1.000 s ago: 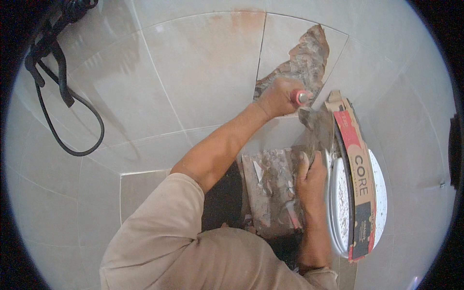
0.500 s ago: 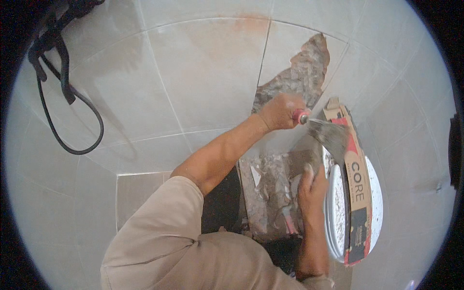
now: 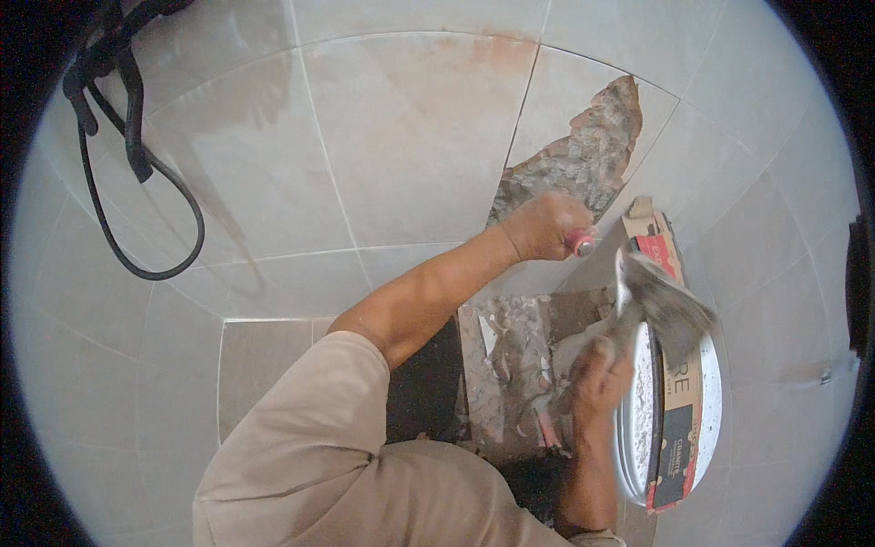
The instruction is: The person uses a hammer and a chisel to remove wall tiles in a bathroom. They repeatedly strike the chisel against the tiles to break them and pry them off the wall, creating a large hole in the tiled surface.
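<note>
My left hand [image 3: 551,226] is closed round the pink-red handle of a chisel-like tool [image 3: 581,242]. Its metal butt end faces right, while the working end is hidden by my fist, next to a broken-out patch [image 3: 592,150] in the wall tile. My right hand [image 3: 602,369] grips a hatchet [image 3: 670,305], smeared by motion, whose broad fan-shaped head points right, apart from the butt end. Below the hands, tile fragments [image 3: 519,346] lie with a second red-handled tool [image 3: 547,427] among them.
At the right, a white bucket [image 3: 711,401] has a long printed cardboard piece [image 3: 679,392] across it. A black cable loop [image 3: 196,223] hangs at upper left. Grey tiled walls [image 3: 410,137] close in around me, and my knee shows at the lower edge.
The hatchet has swung right and slightly down, away from the butt end of the tool in my left hand. The view has shifted a little; the left-hand grip stays the same.
</note>
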`<act>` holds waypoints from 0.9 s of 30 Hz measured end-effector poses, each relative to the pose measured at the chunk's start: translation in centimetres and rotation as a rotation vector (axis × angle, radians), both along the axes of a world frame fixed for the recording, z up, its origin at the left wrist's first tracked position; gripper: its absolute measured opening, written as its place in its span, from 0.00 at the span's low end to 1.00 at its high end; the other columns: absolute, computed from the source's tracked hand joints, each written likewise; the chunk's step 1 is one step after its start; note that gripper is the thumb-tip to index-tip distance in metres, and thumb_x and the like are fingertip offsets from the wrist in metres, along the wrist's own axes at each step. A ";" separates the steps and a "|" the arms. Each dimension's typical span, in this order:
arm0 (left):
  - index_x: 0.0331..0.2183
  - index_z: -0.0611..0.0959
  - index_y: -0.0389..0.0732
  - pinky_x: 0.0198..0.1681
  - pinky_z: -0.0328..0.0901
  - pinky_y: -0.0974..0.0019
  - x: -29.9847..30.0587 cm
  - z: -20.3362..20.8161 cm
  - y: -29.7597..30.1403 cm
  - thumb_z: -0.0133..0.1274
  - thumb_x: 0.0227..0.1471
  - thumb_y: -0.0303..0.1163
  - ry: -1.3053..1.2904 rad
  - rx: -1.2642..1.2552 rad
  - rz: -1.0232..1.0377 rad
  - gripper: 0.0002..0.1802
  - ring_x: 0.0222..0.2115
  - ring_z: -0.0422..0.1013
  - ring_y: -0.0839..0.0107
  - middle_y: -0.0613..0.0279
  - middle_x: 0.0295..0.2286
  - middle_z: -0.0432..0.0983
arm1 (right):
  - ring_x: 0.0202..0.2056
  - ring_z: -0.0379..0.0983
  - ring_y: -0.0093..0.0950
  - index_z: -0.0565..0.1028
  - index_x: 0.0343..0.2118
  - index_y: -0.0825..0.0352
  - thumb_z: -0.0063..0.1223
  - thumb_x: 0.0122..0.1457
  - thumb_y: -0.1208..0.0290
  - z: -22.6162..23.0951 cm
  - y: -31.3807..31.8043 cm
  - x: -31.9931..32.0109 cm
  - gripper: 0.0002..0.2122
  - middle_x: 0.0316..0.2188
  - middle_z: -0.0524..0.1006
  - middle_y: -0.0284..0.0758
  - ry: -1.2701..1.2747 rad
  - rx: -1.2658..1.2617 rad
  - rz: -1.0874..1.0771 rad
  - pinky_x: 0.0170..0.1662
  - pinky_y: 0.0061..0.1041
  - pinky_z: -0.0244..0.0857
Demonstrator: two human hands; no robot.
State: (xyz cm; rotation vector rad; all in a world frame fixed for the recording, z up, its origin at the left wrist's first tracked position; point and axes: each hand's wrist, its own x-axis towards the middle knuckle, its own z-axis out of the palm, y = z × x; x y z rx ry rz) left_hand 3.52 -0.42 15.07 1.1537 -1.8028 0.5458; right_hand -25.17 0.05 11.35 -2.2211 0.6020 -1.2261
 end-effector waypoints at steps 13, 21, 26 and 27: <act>0.27 0.81 0.46 0.34 0.69 0.50 -0.3 -0.1 0.2 0.67 0.39 0.32 0.052 -0.015 -0.017 0.11 0.29 0.74 0.52 0.58 0.25 0.75 | 0.21 0.66 0.24 0.69 0.41 0.67 0.44 0.69 0.45 4.0 3.9 -3.2 0.23 0.24 0.71 0.37 -0.567 0.539 0.205 0.21 0.23 0.63; 0.28 0.81 0.46 0.33 0.70 0.51 -0.5 0.1 -0.6 0.65 0.41 0.32 -0.045 0.027 -0.004 0.09 0.29 0.75 0.52 0.58 0.25 0.75 | 0.23 0.67 0.22 0.72 0.50 0.63 0.44 0.71 0.54 -3.6 -0.1 2.1 0.17 0.29 0.75 0.32 0.015 0.012 0.049 0.26 0.27 0.67; 0.27 0.80 0.45 0.35 0.71 0.51 0.5 0.1 0.1 0.66 0.39 0.32 0.008 0.094 0.048 0.11 0.30 0.76 0.52 0.58 0.26 0.77 | 0.24 0.68 0.23 0.72 0.50 0.62 0.45 0.71 0.55 2.5 1.9 -0.4 0.16 0.24 0.72 0.30 0.025 0.182 0.139 0.27 0.28 0.68; 0.27 0.80 0.45 0.35 0.71 0.51 0.6 0.2 0.2 0.66 0.39 0.33 0.011 0.102 0.053 0.11 0.30 0.76 0.52 0.58 0.26 0.77 | 0.24 0.68 0.25 0.72 0.51 0.61 0.46 0.70 0.55 4.5 2.1 -0.8 0.16 0.24 0.71 0.30 -0.169 0.210 0.347 0.27 0.28 0.68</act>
